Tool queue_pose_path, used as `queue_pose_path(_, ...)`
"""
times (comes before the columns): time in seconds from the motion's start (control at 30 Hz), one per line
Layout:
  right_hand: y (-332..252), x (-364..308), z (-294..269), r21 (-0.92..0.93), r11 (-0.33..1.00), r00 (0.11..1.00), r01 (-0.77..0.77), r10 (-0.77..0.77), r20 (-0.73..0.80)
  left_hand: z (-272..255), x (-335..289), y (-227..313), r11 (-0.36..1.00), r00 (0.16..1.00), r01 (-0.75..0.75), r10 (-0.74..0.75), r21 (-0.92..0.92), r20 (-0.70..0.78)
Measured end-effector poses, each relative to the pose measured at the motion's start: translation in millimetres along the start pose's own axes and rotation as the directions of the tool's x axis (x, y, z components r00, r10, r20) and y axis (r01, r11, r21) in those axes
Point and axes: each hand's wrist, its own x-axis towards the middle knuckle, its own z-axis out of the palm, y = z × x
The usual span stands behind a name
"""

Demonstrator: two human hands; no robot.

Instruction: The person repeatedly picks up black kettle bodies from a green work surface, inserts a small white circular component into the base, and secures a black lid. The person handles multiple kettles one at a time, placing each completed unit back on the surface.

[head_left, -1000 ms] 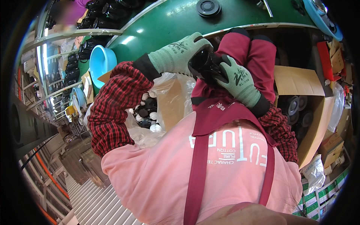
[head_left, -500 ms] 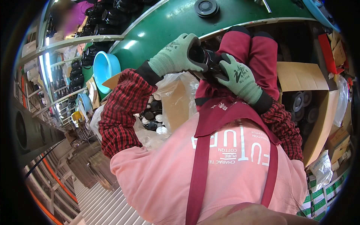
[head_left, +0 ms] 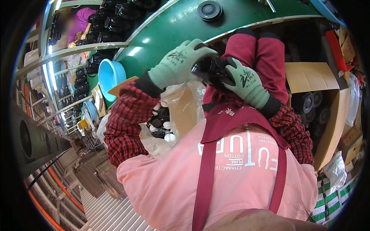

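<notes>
My gloved right hand [head_left: 246,82] is closed around a glossy black rounded part [head_left: 210,71], which I hold tilted over my lap. What kind of part it is does not show clearly. Beside its left end is my gloved left hand [head_left: 179,61], fingers stretched over the top and not wrapped round it. The thumb is partly hidden, and whether the palm touches the part cannot be made out.
A dark round disc [head_left: 209,10] lies on the green table [head_left: 169,27]. Left stands a blue basin [head_left: 111,79], with a plastic-lined box of small black and white caps [head_left: 160,123] below. Right, a cardboard box [head_left: 327,138] holds dark round parts. A person [head_left: 81,25] sits far left.
My left hand has loosened from the part's left end, and its fingers have straightened. That end now shows more of its glossy surface. My right hand keeps its grip.
</notes>
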Motion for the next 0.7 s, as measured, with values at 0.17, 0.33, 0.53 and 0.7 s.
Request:
queue_pose_path(0.17, -0.3, -0.9, -0.8, 0.023, 1.000, 1.000, -0.005, 0.005, -0.004, 2.4, -1.2, 6.9, 0.950, 0.914, 0.291, -0.239, 0.117, -0.329)
queue_pose_path(0.33, 0.4, -0.2, -4.7, 0.063, 0.998, 1.000, -0.015, 0.015, 0.007, -10.1, 1.3, 8.8, 0.982, 0.989, -0.126, 0.113, -0.144, -0.095)
queue_pose_path(0.53, -1.3, 7.3, -5.4, 0.011, 1.000, 0.994, -0.015, 0.013, 0.110, -3.4, 9.9, 21.3, 0.906, 0.901, 0.422, -0.424, 0.041, 0.091)
queue_pose_path(0.7, 44.6, 12.1, -21.3, 0.069, 0.931, 0.921, 0.357, -0.364, 0.142, 24.5, -0.2, 14.9, 0.982, 0.968, -0.172, 0.182, 0.073, -0.172)
